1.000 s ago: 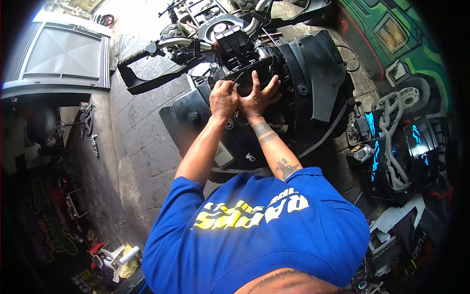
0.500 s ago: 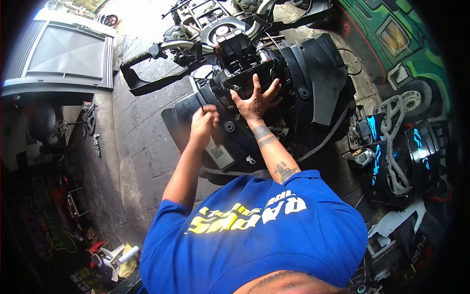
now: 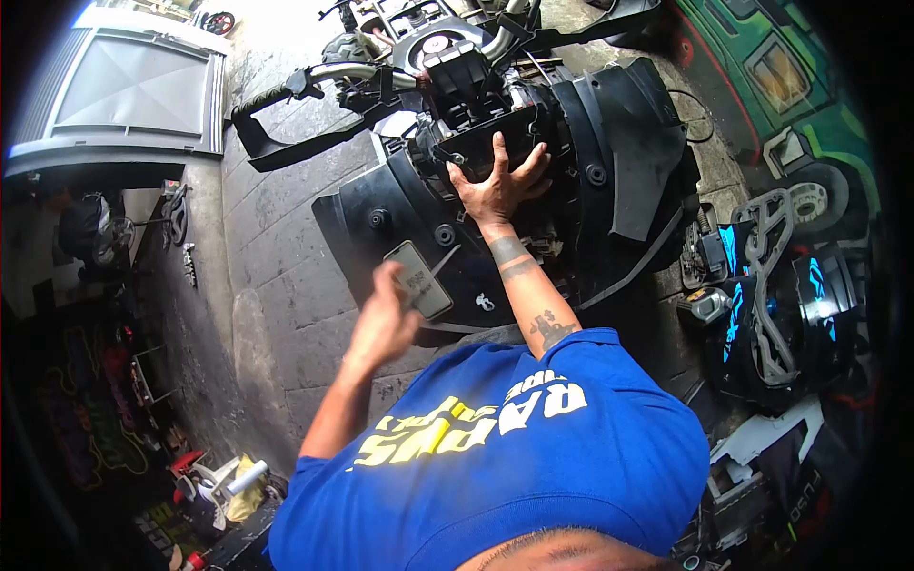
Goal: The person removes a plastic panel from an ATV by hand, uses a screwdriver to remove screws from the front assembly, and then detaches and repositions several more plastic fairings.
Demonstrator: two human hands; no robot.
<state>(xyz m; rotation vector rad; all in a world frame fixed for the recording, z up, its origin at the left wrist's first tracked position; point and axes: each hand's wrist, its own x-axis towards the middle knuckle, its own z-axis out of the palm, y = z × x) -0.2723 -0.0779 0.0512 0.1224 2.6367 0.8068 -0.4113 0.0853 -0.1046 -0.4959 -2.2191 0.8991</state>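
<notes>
1. Grey paving (image 3: 276, 228) is stretching across the head view, with a metal door (image 3: 138, 90) standing at the upper left and a painted green wall (image 3: 809, 71) running down the right edge.

2. Ahead of the person, a black quad bike (image 3: 455, 71) is standing with its handlebar (image 3: 347, 79) reaching out to both sides.

3. At the middle of its near end, between two broad black fenders (image 3: 624, 181), a dark panel (image 3: 476, 144) is sitting under the right hand (image 3: 493, 198). That hand is spreading its fingers and thumb wide, laying them against the panel rather than pinching it.

4. The left hand (image 3: 384, 319) is hanging nearer the body, blurred, beside a pale card (image 3: 431, 292) that is lying over the near fender. Its fingers are looking partly bent; whether they are pinching anything, I cannot tell. A thin pale strip (image 3: 445, 260) is showing by the card, and whether the hand is holding it is unclear too.

5. Judging by its look, the panel is probably behaving like moulded plastic: light, fairly stiff, giving a little when pressed, perhaps slippery if greasy. Its thin rim and any fixing tabs are likely the fragile parts, so a broad, spread hold near both side edges is seeming safer than tugging one corner.
</notes>
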